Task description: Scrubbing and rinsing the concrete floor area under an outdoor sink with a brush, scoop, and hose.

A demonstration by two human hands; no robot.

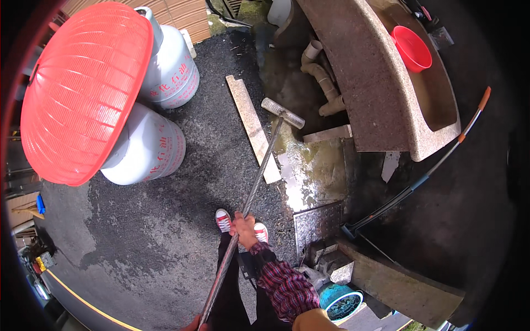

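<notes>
Grey pole: long, shiny
Pale head: short, crosswise
Right grip: closed around pole
Left grip: closed on pole, cropped

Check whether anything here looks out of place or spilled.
The big red basket lies upside down over the gas cylinders, an odd spot for it. The ground beside the sink looks wet, too.
</notes>
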